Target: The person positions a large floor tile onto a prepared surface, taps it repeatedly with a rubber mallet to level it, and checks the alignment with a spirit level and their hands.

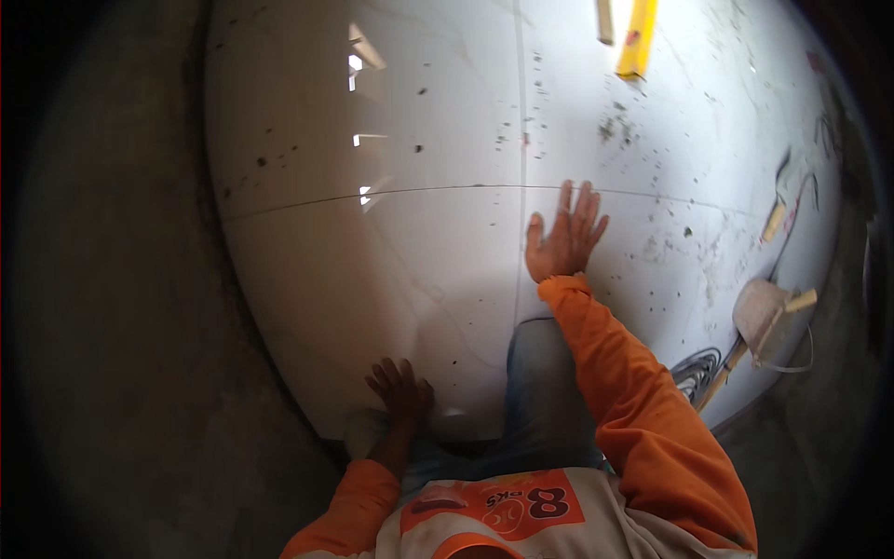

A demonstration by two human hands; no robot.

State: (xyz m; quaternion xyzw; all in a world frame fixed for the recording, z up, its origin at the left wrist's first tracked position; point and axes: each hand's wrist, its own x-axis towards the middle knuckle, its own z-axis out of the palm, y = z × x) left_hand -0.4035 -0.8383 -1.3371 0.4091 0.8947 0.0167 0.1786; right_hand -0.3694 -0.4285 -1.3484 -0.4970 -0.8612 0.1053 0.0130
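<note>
Large glossy white tiles with faint veining and dark specks lie beneath me. My right hand is stretched out over the tile just below a thin cross joint, palm down, fingers spread, holding nothing. Nearer my body, my left hand rests by the tile's near edge with its fingers apart and nothing in it. Whether either palm presses on the surface is hard to tell. Both forearms wear orange sleeves, and my knee is on the tile between them.
At the right stand a bucket with a wire handle and a coil of cable. A trowel-like tool lies beyond them. A yellow level-like bar and a wooden strip are at the far side. Rough dark floor borders the left.
</note>
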